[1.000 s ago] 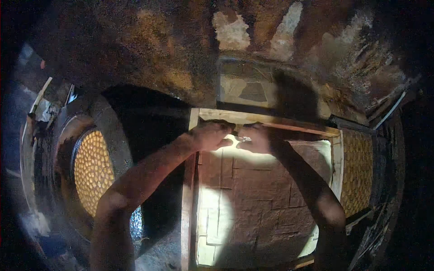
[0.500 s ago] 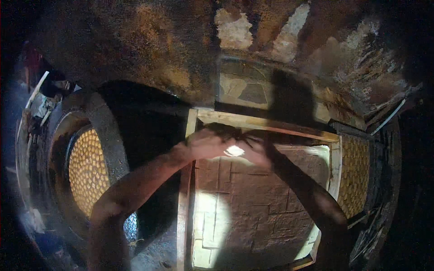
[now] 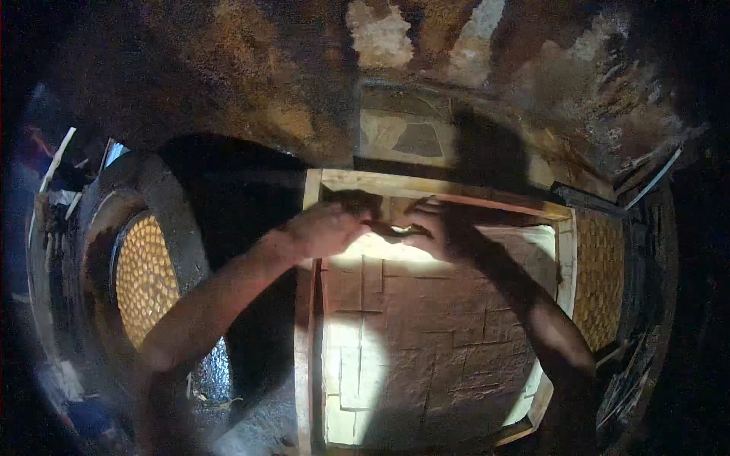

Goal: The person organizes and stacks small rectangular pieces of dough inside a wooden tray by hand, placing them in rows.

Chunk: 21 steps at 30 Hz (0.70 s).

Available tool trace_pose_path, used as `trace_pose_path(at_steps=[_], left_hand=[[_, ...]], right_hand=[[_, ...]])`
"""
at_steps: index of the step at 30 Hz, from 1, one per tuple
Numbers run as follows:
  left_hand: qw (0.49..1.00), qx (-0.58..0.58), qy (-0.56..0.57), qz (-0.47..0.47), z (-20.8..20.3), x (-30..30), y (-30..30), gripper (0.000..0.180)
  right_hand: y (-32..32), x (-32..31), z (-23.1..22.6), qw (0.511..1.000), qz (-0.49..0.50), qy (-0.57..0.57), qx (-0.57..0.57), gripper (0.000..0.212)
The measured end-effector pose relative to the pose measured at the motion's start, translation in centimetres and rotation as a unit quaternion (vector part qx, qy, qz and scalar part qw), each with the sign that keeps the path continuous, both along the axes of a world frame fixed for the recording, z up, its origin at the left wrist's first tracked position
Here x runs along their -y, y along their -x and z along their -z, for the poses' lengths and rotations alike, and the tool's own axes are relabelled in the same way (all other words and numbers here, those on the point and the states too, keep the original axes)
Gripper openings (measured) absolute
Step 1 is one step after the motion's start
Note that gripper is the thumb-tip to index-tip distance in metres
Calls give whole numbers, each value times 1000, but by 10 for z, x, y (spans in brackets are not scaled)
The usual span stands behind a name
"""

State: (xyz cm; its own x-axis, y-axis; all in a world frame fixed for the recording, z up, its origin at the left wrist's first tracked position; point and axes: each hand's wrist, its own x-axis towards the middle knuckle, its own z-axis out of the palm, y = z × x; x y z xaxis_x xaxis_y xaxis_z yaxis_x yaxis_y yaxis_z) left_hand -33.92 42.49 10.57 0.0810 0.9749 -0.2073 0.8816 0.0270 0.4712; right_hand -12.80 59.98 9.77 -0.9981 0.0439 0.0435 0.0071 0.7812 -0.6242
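A scored slab (image 3: 433,327) lay partly lit in a frame (image 3: 306,357).
Left hand (image 3: 327,230) and right hand (image 3: 445,232) faced inward near its far end, fingers curled; any pinch was unclear.

In my view, a rectangular wooden frame (image 3: 433,187) sits toward five o'clock, top bar sloping down toward three, around a flat layer (image 3: 426,334) marked with straight lines, brown in shadow, creamy where lit toward eight.

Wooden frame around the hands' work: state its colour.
The wooden frame is pale tan where lit, best seen in the head view.
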Motion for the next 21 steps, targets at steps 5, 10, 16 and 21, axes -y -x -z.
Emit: trace_pose_path(at_steps=[5,10,16,21], left_hand=[[986,-50,119,107,-6,20,14,22],[993,-49,-24,100,-19,26,3,21],[991,-65,39,111,-24,22,5,32],[991,-73,-89,75,-28,27,12,42]], right_hand=[[-32,0,-7,991,-29,-128,20,50],[-44,11,8,994,6,-101,51,60],[-39,20,8,992,12,-117,-36,59],[-27,38,6,986,46,-129,-100,51]])
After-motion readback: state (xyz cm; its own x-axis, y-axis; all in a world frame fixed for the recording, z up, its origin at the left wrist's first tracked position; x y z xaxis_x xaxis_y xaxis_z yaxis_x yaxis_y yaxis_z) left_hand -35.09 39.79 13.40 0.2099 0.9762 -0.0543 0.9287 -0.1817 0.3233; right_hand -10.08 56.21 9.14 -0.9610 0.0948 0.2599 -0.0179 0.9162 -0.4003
